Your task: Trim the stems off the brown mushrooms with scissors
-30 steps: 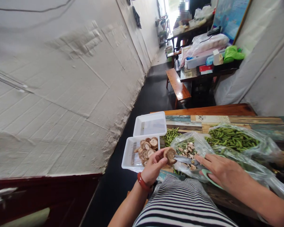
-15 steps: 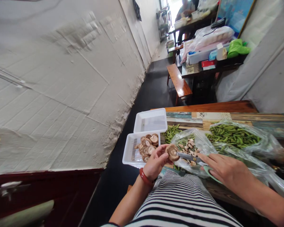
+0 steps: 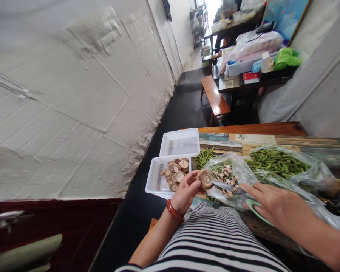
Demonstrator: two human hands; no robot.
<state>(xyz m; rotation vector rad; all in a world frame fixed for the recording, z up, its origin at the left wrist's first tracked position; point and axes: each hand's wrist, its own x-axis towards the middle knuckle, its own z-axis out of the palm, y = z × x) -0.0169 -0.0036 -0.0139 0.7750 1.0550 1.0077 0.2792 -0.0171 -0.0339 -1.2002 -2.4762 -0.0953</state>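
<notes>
Green-handled scissors (image 3: 226, 186) fill the right hand (image 3: 277, 202), a mushroom (image 3: 205, 179) (pinched) the left hand (image 3: 187, 192).

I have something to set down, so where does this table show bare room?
The tabletop is bare on its far side, between the near bench and the bag of green pods. The near side is crowded: left hand, held mushroom, scissors, right hand and bag of mushroom pieces bunch together.

White glare washes out the far end, the bench (image 3: 214, 94) shines, and edges look stretched.
</notes>
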